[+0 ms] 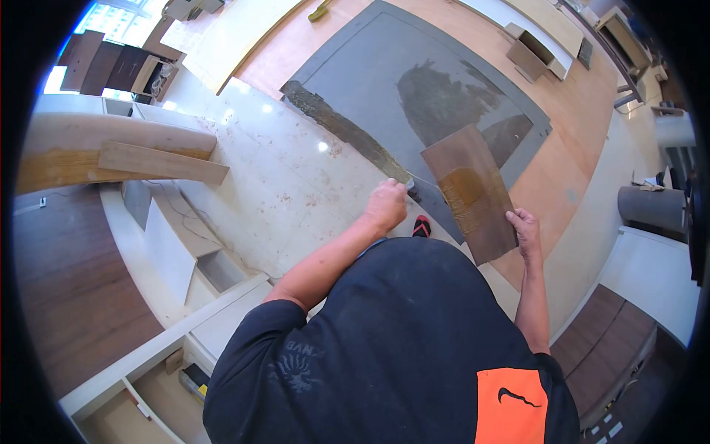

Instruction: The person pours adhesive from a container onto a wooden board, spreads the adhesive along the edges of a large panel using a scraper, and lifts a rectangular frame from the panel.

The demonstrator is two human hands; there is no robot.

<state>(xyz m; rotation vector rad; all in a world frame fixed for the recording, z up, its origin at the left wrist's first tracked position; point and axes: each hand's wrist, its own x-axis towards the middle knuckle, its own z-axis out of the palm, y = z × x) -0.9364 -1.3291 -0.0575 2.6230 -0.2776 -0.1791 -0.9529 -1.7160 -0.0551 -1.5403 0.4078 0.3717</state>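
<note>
The right hand [525, 231] pinches the right edge of a brown rectangular board [482, 163] slanting forward-left, the left hand [387, 207] clasping a small pale-tipped tool [410, 183]

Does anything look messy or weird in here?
Yes. Dark, uneven smears cover part of the grey sheet, and the brown board in the right hand has a yellowish patch. Brown specks dot the pale floor. They look odd against plainer surroundings.
</note>
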